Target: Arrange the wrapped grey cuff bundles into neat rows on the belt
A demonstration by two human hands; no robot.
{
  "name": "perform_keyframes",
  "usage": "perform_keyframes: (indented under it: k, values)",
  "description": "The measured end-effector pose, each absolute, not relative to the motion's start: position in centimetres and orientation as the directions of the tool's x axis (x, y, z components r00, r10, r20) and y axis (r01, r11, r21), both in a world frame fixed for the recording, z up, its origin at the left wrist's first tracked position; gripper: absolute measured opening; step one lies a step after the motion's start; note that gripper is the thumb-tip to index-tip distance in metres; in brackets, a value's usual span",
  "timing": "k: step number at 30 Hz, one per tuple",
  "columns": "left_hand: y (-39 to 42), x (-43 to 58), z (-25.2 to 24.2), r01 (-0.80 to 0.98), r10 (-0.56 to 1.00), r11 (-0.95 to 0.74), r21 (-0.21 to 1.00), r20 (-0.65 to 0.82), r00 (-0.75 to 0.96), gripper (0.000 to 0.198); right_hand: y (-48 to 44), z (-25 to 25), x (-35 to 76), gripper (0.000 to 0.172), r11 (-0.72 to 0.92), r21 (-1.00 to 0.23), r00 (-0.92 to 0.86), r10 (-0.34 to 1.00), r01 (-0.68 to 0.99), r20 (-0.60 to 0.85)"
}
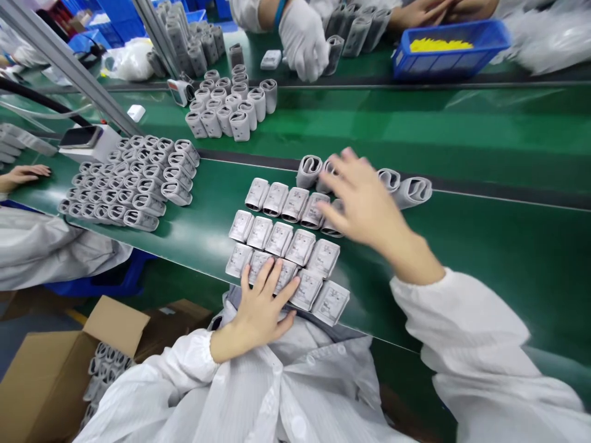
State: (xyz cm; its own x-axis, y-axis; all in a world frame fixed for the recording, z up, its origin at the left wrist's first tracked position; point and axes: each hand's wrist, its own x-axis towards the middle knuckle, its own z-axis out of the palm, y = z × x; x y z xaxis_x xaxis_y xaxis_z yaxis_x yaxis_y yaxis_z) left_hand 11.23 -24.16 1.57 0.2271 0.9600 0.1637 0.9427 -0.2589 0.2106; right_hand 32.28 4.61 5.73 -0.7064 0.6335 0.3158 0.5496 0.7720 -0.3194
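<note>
Several grey rolled cuffs lie in three rows on the green belt in front of me, labels up. My left hand rests flat on the nearest row at the belt's near edge, fingers spread and open. My right hand hovers over the right end of the far row, fingers spread, slightly blurred, holding nothing. Just beyond it lie a few more rolled cuffs on their sides.
A large block of cuffs lies at left by another person's hand. A smaller block sits farther back. A gloved hand works across the line beside a blue bin. An open cardboard box holds cuffs below left.
</note>
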Motion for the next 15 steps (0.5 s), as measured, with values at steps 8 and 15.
perform_keyframes:
  k: [8, 15]
  values:
    - [-24.2, 11.0, 1.2, 0.941, 0.963, -0.245, 0.232, 0.170, 0.209, 0.077, 10.2, 3.4, 33.4, 0.067, 0.502, -0.255, -0.462, 0.863, 0.826, 0.204]
    - [-23.9, 10.4, 1.1, 0.938, 0.955, -0.265, 0.225, 0.196, 0.222, 0.073, 7.9, 4.0, 27.6, 0.058, 0.683, -0.387, -0.629, 0.727, 0.620, 0.276]
